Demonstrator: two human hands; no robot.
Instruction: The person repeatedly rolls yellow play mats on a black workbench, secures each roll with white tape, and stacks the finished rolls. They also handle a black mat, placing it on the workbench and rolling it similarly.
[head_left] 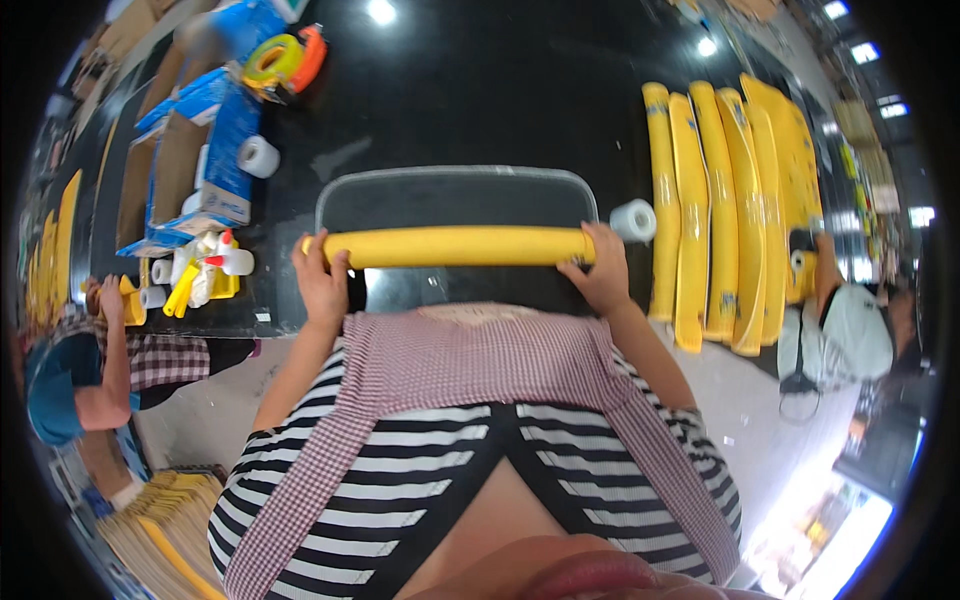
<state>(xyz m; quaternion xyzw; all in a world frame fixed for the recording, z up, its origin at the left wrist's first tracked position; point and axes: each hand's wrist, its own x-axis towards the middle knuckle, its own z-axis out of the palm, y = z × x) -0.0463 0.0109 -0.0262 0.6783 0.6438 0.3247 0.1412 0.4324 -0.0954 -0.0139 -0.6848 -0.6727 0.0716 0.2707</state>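
Note:
A yellow rolled-up sheet (460, 247) lies crosswise over the near edge of the black table, right in front of my body. Around its left end, the fingers and thumb of my left hand (323, 285) are closed. My right hand (603, 275) grips the opposite end, thumb on the near side. Just behind the roll, a thin grey rounded outline (455, 171) lies on the table; I cannot tell whether it edges a clear sheet or is a frame. Close to my right hand sits a roll of clear tape (633, 220).
Several yellow rolls (690, 215) lie side by side at right. A blue cardboard box (225, 150), a white tape roll (259, 157), a red-tipped white bottle (235, 260) and yellow tape (272, 62) stand left. Co-workers work at left (110, 370) and right (840, 330).

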